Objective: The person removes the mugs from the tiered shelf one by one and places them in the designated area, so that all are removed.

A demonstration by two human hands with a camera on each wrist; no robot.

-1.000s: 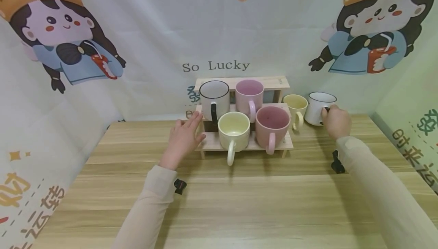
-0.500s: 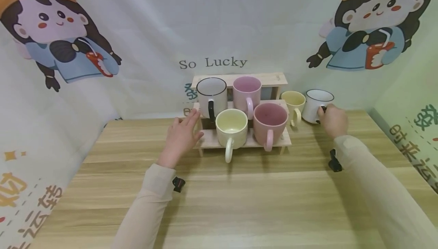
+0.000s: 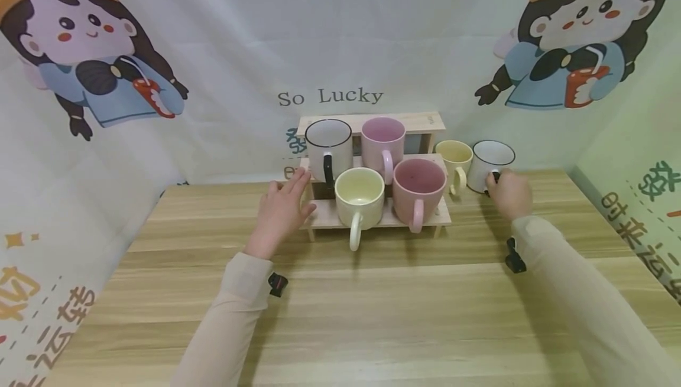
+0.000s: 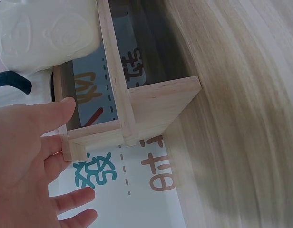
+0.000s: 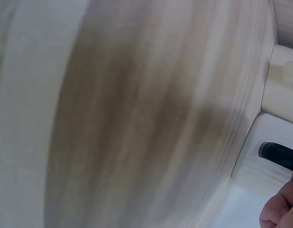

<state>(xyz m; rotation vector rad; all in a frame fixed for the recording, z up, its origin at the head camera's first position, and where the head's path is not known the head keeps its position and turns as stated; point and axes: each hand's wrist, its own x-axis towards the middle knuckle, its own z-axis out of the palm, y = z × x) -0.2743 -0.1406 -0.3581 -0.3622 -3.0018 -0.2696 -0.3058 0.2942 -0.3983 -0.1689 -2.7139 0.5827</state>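
Note:
My right hand (image 3: pixel 511 194) pinches the black handle (image 5: pixel 277 154) of a white black-rimmed mug (image 3: pixel 479 174), which stands right of a wooden two-tier rack (image 3: pixel 323 212). A small yellow mug (image 3: pixel 452 168) stands between the rack and that mug, close beside it. My left hand (image 3: pixel 284 211) rests its fingers against the rack's left end; in the left wrist view its thumb lies at the wooden edge, two fingers stretched out below. On the rack sit another white mug (image 3: pixel 343 161), a lilac mug (image 3: pixel 375 152), a pale yellow mug (image 3: pixel 359 212) and a pink mug (image 3: pixel 416 201).
The wood-grain table (image 3: pixel 340 316) runs forward from the rack. A printed white cloth (image 3: pixel 239 50) hangs close behind the rack and along both sides. Handles of the front mugs stick out past the rack's front edge.
My right hand has drawn the white mug slightly left, nearer the small yellow mug. My left hand stays at the rack's end. The head view has shifted a little.

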